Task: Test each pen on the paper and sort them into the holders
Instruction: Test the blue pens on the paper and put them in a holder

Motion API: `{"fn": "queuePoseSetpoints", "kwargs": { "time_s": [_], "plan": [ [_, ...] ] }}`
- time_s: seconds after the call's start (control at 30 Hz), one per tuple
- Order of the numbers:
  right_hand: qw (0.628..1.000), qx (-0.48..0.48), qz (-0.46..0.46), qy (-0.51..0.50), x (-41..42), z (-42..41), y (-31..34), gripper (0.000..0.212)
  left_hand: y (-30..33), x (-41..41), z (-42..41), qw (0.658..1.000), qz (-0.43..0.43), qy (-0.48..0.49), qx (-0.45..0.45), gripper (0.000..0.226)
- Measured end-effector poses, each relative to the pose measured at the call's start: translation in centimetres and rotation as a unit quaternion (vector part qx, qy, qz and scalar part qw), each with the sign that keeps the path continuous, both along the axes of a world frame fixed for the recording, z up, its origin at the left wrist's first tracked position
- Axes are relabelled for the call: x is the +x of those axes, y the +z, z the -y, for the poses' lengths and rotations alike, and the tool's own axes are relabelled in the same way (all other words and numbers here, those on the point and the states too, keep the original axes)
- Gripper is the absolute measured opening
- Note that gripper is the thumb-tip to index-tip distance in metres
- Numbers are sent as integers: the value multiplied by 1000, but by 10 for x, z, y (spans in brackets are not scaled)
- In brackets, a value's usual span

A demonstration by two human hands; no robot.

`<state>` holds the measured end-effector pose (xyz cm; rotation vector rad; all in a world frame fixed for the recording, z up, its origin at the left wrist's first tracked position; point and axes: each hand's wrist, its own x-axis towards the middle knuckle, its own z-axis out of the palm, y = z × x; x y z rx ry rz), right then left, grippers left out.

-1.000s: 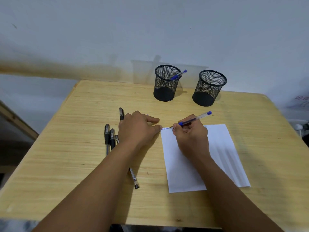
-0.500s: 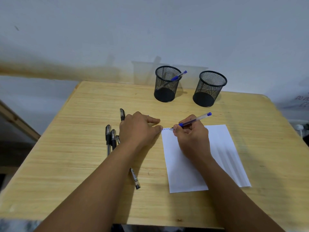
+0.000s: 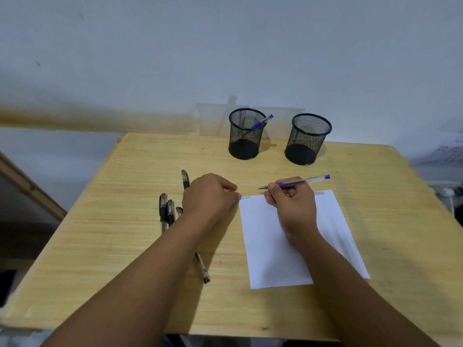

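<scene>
My right hand (image 3: 290,204) grips a blue pen (image 3: 304,181), lifted off the white paper (image 3: 265,246) with its tip pointing left past the sheet's top edge. A short blue scribble (image 3: 245,198) marks the paper's top left corner. My left hand (image 3: 209,194) rests palm down by that corner, fingertips touching the sheet. Several black pens (image 3: 165,211) lie on the table left of my left arm, partly hidden under it. Two black mesh holders stand at the back: the left holder (image 3: 245,136) has one blue pen (image 3: 261,123) in it, the right holder (image 3: 307,141) looks empty.
The wooden table (image 3: 125,246) butts against a pale wall. One black pen (image 3: 185,179) lies just beyond my left hand, and another pen end (image 3: 203,270) sticks out from under my left forearm. A wooden beam (image 3: 30,186) slants at the far left.
My right hand has lifted the blue pen off the paper and turned it flatter, tip now above the sheet's top edge. The left hand has stayed put.
</scene>
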<state>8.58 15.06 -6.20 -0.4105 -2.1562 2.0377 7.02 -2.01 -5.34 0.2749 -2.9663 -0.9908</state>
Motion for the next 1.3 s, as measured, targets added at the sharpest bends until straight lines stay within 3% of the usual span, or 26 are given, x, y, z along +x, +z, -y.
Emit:
{"fn": "queuePoseSetpoints", "kwargs": {
  "time_s": [0.2, 0.37, 0.6, 0.73, 0.87, 1.1, 1.2, 1.3],
  "plan": [
    [999, 48, -22, 12, 3, 2, 7, 5, 2, 5, -7, 1000, -19, 16, -12, 8],
    [995, 88, -45, 11, 9, -1, 10, 8, 2, 6, -10, 1000, -15, 22, 4, 8],
    [997, 62, -38, -12, 20, -19, 14, 8, 6, 3, -5, 998, -31, 21, 55, 17],
    [998, 48, -44, -4, 25, -24, 18, 6, 8, -4, 6, 995, -78, 58, -36, 17],
    [999, -4, -46, 15, 33, -26, 25, 6, 8, -6, 11, 986, -43, 50, -151, 28],
    [998, -30, -49, 28, 44, -31, 34, 8, 13, -2, 10, 985, -48, 29, -163, 22],
    [997, -53, -52, 33, 47, -32, 40, 10, 18, 4, 7, 989, -92, 7, -112, 15],
    [994, -73, -66, 49, 50, -31, 48, 16, 33, 23, -1, 987, -130, -52, 76, 12]
  ]
}}
